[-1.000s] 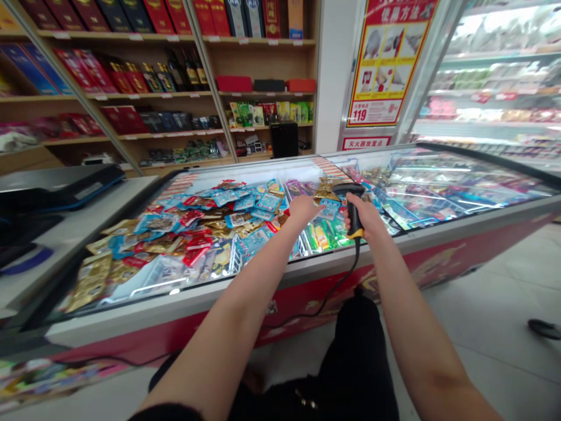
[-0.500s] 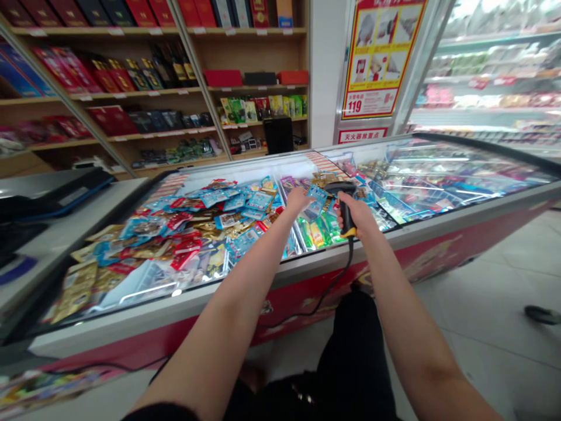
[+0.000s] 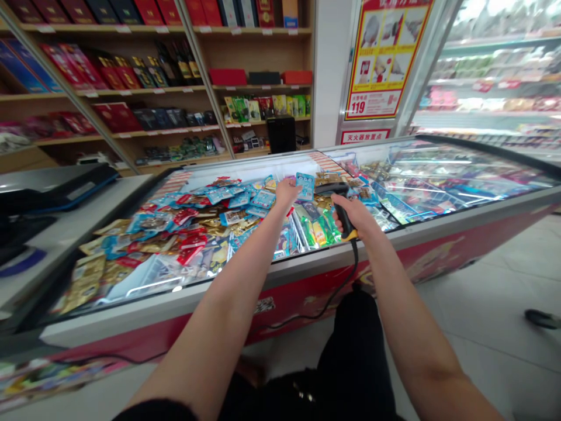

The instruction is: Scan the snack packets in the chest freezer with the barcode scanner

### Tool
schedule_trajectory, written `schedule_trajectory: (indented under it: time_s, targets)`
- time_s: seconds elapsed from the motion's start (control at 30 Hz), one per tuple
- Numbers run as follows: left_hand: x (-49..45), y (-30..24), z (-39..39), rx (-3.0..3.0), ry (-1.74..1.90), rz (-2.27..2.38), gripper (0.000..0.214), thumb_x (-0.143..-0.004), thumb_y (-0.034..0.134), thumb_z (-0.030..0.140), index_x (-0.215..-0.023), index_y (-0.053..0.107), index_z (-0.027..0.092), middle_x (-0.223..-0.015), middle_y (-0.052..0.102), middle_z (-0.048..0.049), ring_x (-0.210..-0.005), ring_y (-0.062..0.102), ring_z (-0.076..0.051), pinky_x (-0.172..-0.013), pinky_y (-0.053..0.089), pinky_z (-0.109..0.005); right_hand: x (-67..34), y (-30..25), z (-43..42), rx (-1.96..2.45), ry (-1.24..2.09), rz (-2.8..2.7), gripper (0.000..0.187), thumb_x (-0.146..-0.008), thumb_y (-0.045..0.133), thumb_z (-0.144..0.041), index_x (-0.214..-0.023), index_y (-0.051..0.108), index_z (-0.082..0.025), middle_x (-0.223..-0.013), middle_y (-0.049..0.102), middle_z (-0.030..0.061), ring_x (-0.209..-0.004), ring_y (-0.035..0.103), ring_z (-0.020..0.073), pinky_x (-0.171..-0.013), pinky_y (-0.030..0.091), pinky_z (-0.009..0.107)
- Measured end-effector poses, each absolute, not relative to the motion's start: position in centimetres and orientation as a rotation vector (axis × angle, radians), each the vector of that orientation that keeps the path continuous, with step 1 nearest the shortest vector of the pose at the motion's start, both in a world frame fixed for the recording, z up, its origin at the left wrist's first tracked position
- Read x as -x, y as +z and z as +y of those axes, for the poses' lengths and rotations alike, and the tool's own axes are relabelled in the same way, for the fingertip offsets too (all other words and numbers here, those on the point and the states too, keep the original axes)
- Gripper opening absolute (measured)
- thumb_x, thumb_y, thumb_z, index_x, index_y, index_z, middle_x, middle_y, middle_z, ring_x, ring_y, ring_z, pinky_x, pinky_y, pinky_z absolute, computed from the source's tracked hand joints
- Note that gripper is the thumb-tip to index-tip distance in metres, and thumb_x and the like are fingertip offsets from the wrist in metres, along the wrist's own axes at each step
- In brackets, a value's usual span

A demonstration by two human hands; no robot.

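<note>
My left hand [image 3: 288, 192] is closed on the edge of a light-blue snack packet [image 3: 305, 186], held up over the freezer's glass top. My right hand [image 3: 352, 215] wraps round the grip of a black barcode scanner [image 3: 344, 219] with a yellow butt. Its head points left toward the packet, with a small gap between them. From the grip a black cable [image 3: 337, 290] hangs down the freezer front. Left of my left hand lies a loose heap of blue, red and gold snack packets [image 3: 197, 210]. Below the held packet, green and yellow packs [image 3: 319, 228] show in the freezer.
The chest freezer [image 3: 280, 270] runs across in front of me, its right part full of packaged goods under glass. A counter with black equipment [image 3: 65, 190] stands at left. Behind are wooden shelves [image 3: 256, 55] of boxes and bottles, a red-yellow poster [image 3: 381, 64] and a lit display fridge [image 3: 491, 82].
My left hand has shifted left, and the packet has turned from tilted to more upright. The scanner has moved slightly left and its head now faces the packet. The view has shifted slightly.
</note>
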State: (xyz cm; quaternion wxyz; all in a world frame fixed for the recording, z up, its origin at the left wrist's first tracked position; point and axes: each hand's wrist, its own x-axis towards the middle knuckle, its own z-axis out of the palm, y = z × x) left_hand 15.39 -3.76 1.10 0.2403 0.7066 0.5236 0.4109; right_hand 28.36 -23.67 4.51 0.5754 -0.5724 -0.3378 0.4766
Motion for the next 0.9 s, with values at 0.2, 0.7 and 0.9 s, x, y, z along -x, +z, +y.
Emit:
schedule_trajectory:
  time_s: [0.2,0.7,0.9]
  targets:
    - [-15.1,1.0,-3.8,-1.886,1.139,1.444,0.01,-0.07,0.067,0.023,-0.073,0.059,0.018,-0.073,0.062,0.0017,-0.076,0.059,-0.016,-0.071,0.043,-0.025,-28.0,4.6,-23.7,1.372,1.112,-0.82,0.036,-0.089,0.065,-0.04,-0.063,0.056,-0.017,-0.05,0.056,0.0016,-0.033,0.047,0.0113,-0.03,0.04,0.023]
    - [-14.2,1.2,-4.5,-1.792,1.187,1.426,0.015,-0.071,0.068,0.022,-0.072,0.054,0.02,-0.074,0.063,0.0014,-0.075,0.061,-0.016,-0.073,0.046,-0.026,-26.6,5.2,-23.6,1.382,1.107,-0.833,0.039,-0.092,0.06,-0.037,-0.059,0.053,-0.018,-0.048,0.055,0.0012,-0.033,0.047,0.0106,-0.029,0.039,0.022]
    - [-11.1,1.6,-5.2,-1.776,1.199,1.496,0.017,-0.072,0.066,0.02,-0.088,0.062,0.018,-0.079,0.066,-0.0002,-0.075,0.063,-0.016,-0.073,0.049,-0.027,-25.5,5.3,-23.1,1.38,1.109,-0.846,0.036,-0.089,0.064,-0.039,-0.062,0.052,-0.019,-0.048,0.056,0.0017,-0.033,0.046,0.011,-0.03,0.04,0.023]
